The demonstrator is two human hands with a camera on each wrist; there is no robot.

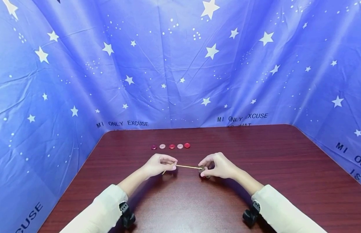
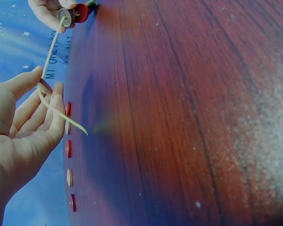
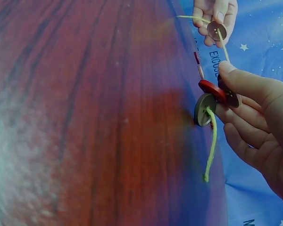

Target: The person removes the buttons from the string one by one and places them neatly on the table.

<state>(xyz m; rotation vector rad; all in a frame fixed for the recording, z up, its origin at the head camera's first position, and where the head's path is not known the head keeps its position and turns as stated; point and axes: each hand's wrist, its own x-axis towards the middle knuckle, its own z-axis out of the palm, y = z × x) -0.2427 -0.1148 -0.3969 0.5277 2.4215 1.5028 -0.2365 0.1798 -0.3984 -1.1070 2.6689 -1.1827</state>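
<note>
A yellow string [image 1: 187, 167] runs taut between my two hands just above the table. Between thumb and fingers, my left hand [image 1: 160, 165] pinches a brown button [image 3: 217, 31]; the string passes through it, and a loose end [image 2: 73, 123] hangs below. My right hand [image 1: 220, 165] holds a cluster of threaded buttons: a dark brown button [image 3: 233, 98] under the thumb, a red button [image 3: 211, 90] beside it, and an olive-green button [image 3: 205, 109] outermost. From the olive-green one, the string's other end [image 3: 212, 146] dangles with a small knot at its tip.
Beyond my hands, several loose buttons lie in a row on the dark red wooden table [image 1: 180, 200]: a dark purple button [image 1: 154, 147], pale pink ones [image 1: 162, 146] and red ones [image 1: 171, 146]. A blue star-printed curtain [image 1: 169, 64] surrounds the table's back and sides.
</note>
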